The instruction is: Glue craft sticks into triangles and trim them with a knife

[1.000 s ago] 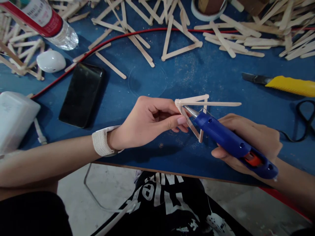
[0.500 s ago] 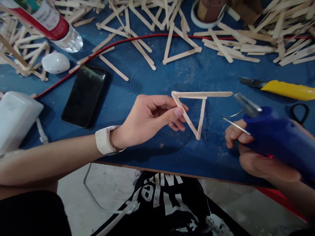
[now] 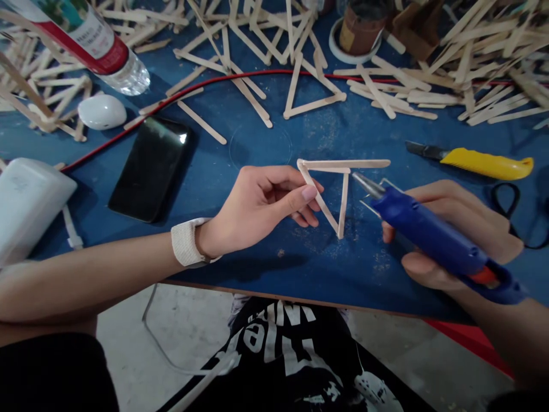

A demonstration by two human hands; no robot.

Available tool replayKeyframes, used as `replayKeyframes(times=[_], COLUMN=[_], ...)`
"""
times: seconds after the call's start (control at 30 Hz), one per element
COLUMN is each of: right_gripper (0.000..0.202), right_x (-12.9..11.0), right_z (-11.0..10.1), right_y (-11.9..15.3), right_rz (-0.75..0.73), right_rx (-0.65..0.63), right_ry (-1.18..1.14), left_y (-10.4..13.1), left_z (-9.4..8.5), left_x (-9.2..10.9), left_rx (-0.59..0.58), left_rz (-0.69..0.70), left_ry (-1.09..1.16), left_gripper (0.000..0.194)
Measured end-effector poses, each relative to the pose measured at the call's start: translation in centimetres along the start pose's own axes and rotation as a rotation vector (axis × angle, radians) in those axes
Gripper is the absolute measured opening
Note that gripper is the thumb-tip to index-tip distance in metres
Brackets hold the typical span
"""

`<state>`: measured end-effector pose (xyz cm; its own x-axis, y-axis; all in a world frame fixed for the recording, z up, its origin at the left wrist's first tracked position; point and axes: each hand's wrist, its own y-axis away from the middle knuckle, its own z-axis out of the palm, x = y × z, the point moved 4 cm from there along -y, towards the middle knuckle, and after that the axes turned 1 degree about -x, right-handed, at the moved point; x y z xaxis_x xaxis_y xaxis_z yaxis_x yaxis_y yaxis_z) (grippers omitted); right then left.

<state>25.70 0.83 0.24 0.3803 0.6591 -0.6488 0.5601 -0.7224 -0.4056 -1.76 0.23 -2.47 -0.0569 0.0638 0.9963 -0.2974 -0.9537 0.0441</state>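
You've got an open lane on the blue tabletop [image 3: 364,134] beyond your left hand [image 3: 263,207], black slab [image 3: 148,171] on one side, yellow knife [image 3: 484,163] on the other. Farther out you're blocked: loose triangle [image 3: 315,106], red cable [image 3: 257,72], heaped sticks [image 3: 376,91]. Between your hands it's tight, the glue gun [image 3: 429,230] pointing its nozzle just beside the held triangle [image 3: 344,203]. Nearer you, bare table runs below that triangle, your forearms flanking it.

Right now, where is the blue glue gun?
In the head view, the glue gun is right of centre, held in the right hand, its nozzle toward the stick triangle.
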Motion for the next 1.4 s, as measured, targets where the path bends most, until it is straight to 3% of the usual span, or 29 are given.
replayKeyframes(times=[0.1, 0.17, 0.27, 0.37, 0.63, 0.9, 1.2, 1.4], right_gripper=[0.032, 0.026, 0.030, 0.035, 0.025, 0.020, 0.032, 0.042], right_x=[-0.9, -0.7, -0.4, -0.2, -0.1, 0.5, 0.5, 1.4], right_z=[0.0, 0.4, 0.9, 1.0, 1.1, 1.0, 1.3, 1.6], right_y=[-0.8, -1.2, -1.5, -1.5, -1.3, -1.3, -1.3, -0.2], right_rz=[-0.082, -0.058, -0.088, -0.096, -0.008, 0.011, -0.006, 0.126], right_rx=[0.046, 0.011, -0.053, -0.040, -0.048, -0.019, -0.040, -0.011], right_ry=[-0.015, -0.033, -0.082, -0.092, -0.007, -0.180, -0.322, -0.577], left_y=[0.0, 0.0, 0.0, 0.0, 0.0, 0.0, 0.0, 0.0], left_z=[0.0, 0.0, 0.0, 0.1, 0.1, 0.0, 0.1, 0.2], left_x=[0.0, -0.1, 0.0, 0.1, 0.3, 0.4, 0.2, 0.3], left_rx=[-0.003, -0.003, -0.011, -0.011, -0.003, -0.012, -0.018, -0.019], left_rz=[0.005, 0.015, 0.031, 0.027, 0.021, 0.037, 0.010, 0.015], left_ry=[0.018, 0.050, 0.076, 0.055, 0.011, 0.023, 0.061, 0.041], left_gripper=[0.034, 0.029, 0.023, 0.027, 0.034, 0.032, 0.030, 0.026])
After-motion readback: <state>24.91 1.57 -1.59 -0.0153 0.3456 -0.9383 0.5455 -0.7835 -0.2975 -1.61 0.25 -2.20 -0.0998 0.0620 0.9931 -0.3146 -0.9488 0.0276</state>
